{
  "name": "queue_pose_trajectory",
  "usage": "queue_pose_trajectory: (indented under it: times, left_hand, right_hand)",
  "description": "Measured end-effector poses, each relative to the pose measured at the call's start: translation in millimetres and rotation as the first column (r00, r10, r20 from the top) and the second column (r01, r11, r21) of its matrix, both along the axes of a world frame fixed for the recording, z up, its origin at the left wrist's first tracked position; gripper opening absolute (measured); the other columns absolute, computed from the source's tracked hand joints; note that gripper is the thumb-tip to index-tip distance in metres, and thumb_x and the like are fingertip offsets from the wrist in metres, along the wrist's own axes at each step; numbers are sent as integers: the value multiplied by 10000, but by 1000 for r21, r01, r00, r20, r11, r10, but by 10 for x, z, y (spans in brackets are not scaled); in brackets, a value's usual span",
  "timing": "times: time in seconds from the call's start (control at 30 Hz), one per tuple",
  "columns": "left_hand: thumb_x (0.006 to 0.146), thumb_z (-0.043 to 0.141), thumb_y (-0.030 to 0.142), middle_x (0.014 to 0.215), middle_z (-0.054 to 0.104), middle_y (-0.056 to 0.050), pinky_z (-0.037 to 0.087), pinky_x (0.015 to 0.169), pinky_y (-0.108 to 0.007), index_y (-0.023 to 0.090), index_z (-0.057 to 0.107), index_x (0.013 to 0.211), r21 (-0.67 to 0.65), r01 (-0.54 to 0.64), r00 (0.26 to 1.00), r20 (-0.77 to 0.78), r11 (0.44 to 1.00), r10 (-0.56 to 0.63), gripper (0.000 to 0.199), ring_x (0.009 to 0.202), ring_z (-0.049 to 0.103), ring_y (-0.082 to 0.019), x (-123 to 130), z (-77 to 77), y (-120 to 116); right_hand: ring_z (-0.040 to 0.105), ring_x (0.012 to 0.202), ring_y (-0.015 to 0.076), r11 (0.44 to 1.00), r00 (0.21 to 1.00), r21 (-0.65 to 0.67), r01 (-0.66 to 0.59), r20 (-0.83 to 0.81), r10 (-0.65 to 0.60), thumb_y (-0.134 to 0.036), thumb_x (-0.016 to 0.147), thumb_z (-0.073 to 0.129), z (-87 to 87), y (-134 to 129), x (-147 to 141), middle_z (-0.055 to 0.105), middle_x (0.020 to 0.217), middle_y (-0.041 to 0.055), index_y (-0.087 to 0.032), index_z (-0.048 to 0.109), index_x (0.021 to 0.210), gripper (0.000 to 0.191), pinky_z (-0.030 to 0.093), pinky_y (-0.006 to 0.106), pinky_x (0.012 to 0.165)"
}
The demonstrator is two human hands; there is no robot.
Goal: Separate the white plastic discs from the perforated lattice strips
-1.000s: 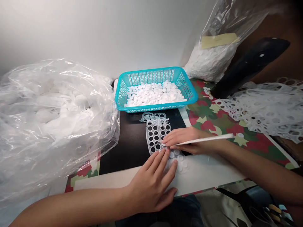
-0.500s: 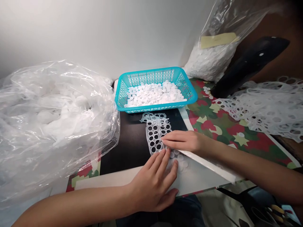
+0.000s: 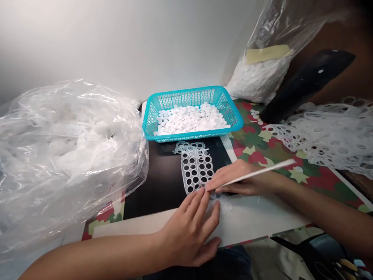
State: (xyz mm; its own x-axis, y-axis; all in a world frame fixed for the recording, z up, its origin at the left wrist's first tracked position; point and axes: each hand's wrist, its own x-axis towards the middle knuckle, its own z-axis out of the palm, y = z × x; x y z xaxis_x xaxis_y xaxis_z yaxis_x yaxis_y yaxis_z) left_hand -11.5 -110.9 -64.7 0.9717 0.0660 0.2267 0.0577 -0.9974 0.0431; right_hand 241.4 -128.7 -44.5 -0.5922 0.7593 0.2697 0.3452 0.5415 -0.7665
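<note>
A white translucent sheet punched with rows of round holes [image 3: 197, 168] lies on the black board. My left hand [image 3: 192, 227] rests over its near end, with fingers stretched forward and the thumb apart. Close to those fingertips, my right hand [image 3: 237, 179] grips a thin white stick [image 3: 269, 167], whose free end points up to the right. The stick's working tip is hidden by the fingers. Small white discs [image 3: 226, 206] lie loose on the pale surface beneath and beside my hands.
A turquoise basket [image 3: 237, 123] of white discs stands behind the sheet. On the left bulges a large clear plastic bag [image 3: 72, 155]. A bag of discs [image 3: 256, 79], a black post-like object [image 3: 305, 85] and a heap of punched sheets [image 3: 340, 136] occupy the right.
The white stick has swung from pointing down toward the near right to pointing up to the right. My right hand has turned and come slightly nearer; my left hand has barely moved.
</note>
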Motion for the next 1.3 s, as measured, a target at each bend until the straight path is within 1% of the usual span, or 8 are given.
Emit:
queue_pose_trajectory:
  times: [0.13, 0.2, 0.43, 0.7, 0.9, 1.03, 1.13, 1.3]
  left_hand:
    - [892, 423, 450, 1368, 441, -280, 318, 1050, -458, 42, 450, 1305, 13, 9, 1000, 1, 1000, -9, 581, 1313, 386, -369, 0, -1, 1]
    - [892, 421, 454, 1377, 430, -279, 319, 1046, -457, 47, 448, 1308, 3, 8, 1000, -6, 1000, -8, 582, 1312, 388, -366, -3, 2, 2]
    - [894, 393, 444, 1393, 401, -289, 336, 1013, -470, 65, 436, 1321, -49, 11, 998, -63, 999, -14, 573, 1284, 421, -372, 1, 17, 16]
    - [890, 405, 434, 1393, 399, -287, 324, 1009, -467, 67, 439, 1317, -66, 5, 999, -45, 998, -8, 564, 1278, 422, -371, 8, 14, 19]
    - [897, 381, 465, 1426, 342, -297, 341, 951, -453, 54, 379, 1374, -85, -6, 994, -107, 996, -3, 630, 1230, 448, -389, 21, 42, 31]
    - [902, 344, 512, 1471, 298, -251, 336, 935, -431, 58, 295, 1431, -126, -35, 987, -162, 991, 14, 699, 1247, 415, -368, 34, 57, 43]
    - [907, 326, 516, 1476, 293, -243, 317, 940, -436, 72, 310, 1426, -122, -25, 985, -171, 992, 4, 684, 1251, 405, -355, 45, 60, 52]
    - [905, 319, 509, 1484, 269, -250, 306, 934, -442, 78, 353, 1399, -113, -13, 986, -164, 994, -5, 657, 1250, 406, -346, 44, 67, 54]
  right_hand:
    - [649, 1062, 162, 988, 992, 96, 118, 40, -122, -184, 922, 530, -96, -1, 27, 702, 1130, 62, -168, 638, 1173, 273, 534, 276, 917]
    - [642, 1077, 161, 982, 986, 129, 139, 71, -149, -182, 930, 513, -125, 8, 56, 695, 1146, 64, -163, 634, 1177, 276, 531, 284, 929]
    - [631, 1099, 158, 989, 991, 126, 78, 103, -91, -183, 931, 509, -102, 35, 83, 696, 1139, 87, -134, 638, 1162, 269, 524, 304, 952]
    - [633, 1104, 166, 992, 993, 111, 57, 93, -68, -177, 918, 535, -62, 46, 83, 708, 1111, 97, -123, 657, 1126, 246, 522, 313, 961]
    - [629, 1097, 175, 983, 996, 185, 15, 80, -30, -153, 923, 517, -118, 54, 92, 704, 1104, 116, -106, 660, 1100, 232, 526, 321, 952]
    - [574, 1166, 179, 979, 981, 206, 13, 187, -53, -151, 947, 469, -146, 17, 91, 628, 1228, 140, -108, 625, 1170, 276, 504, 310, 971]
    - [530, 1210, 188, 976, 964, 214, 34, 249, -88, -149, 966, 418, -152, -31, 56, 593, 1272, 136, -118, 578, 1236, 315, 480, 326, 998]
    - [542, 1179, 191, 952, 958, 270, 146, 202, -205, -161, 977, 393, -200, -51, -12, 622, 1218, 137, -122, 558, 1250, 322, 490, 348, 982]
